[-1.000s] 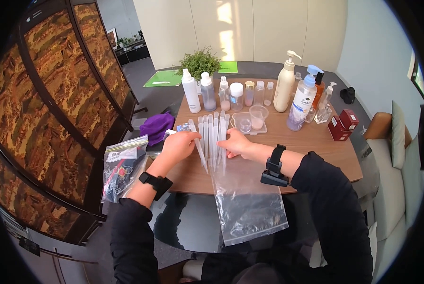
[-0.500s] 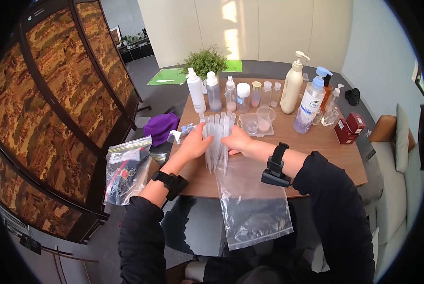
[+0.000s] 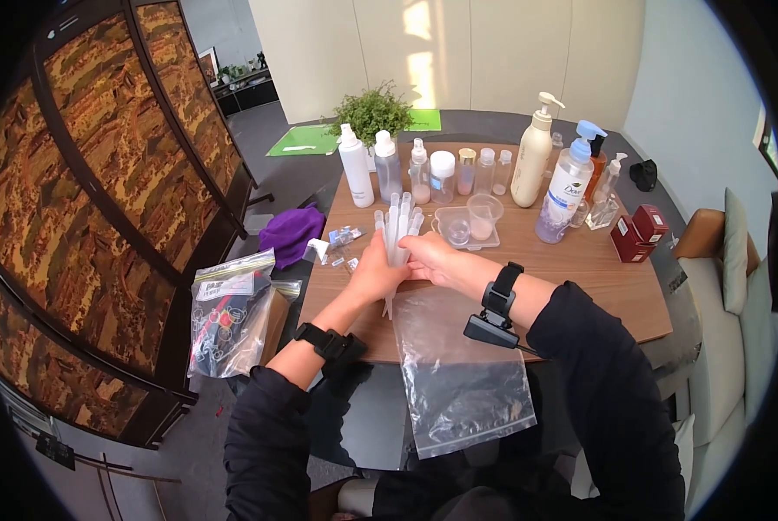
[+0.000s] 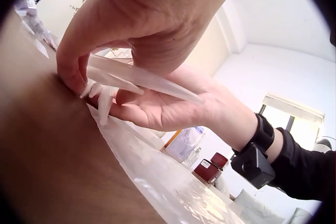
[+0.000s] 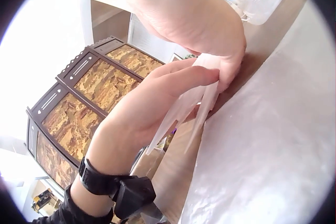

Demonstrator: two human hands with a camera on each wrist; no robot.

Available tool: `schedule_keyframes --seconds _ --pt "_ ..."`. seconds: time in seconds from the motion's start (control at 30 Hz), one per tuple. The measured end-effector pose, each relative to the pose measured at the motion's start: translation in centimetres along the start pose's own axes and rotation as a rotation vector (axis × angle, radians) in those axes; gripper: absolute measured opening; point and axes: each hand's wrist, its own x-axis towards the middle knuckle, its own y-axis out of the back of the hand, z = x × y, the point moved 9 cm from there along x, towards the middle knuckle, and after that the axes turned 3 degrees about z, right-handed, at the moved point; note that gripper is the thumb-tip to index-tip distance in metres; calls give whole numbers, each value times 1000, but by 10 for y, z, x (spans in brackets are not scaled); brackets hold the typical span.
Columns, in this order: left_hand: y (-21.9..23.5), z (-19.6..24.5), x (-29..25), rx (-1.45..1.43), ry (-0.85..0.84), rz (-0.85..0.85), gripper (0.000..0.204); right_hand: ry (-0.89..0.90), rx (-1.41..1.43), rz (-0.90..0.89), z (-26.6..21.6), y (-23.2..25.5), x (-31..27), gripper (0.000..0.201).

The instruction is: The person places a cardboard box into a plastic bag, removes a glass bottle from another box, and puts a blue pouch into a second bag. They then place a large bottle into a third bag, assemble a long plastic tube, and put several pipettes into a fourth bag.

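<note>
A bundle of translucent, tapered plastic pipette tips [image 3: 395, 227] stands upright over the table's near middle, wide ends up. My left hand [image 3: 377, 272] grips the bundle from the left, fingers curled round it. From the right, my right hand [image 3: 432, 258] holds the same bundle, its fingers meeting the left hand's. In the left wrist view the narrow ends of the pipette tips [image 4: 157, 83] stick out between the hands. The right wrist view shows them pointing down past the left thumb. A clear zip bag [image 3: 467, 395] lies flat just below the hands, hanging over the table edge.
Along the back of the table [image 3: 562, 304] stand several small bottles [image 3: 419, 174], a cream pump bottle [image 3: 532, 161] and a Dove bottle [image 3: 565, 195]. A clear case with cups [image 3: 471, 227] lies behind my right hand. Red boxes [image 3: 636, 234] sit right; a purple cloth [image 3: 291, 236] and filled bag [image 3: 228, 317] sit left.
My left hand has moved right, toward my right hand. The pipette tips, spread in a wider row before, are now drawn into a tight bundle between both hands.
</note>
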Motion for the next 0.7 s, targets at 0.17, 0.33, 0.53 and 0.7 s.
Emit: schedule_keyframes --seconds 0.17,0.33,0.53,0.7 --pt "-3 -9 -2 134 -26 129 87 -8 109 -36 1 -2 2 39" --pt "-1 -4 -11 64 -35 85 85 -30 190 -77 8 -10 13 41" --pt "6 18 -36 106 -154 141 82 -107 165 -139 15 -18 2 49" --pt "25 44 -52 239 -240 258 84 -82 234 -166 4 -36 -10 65"
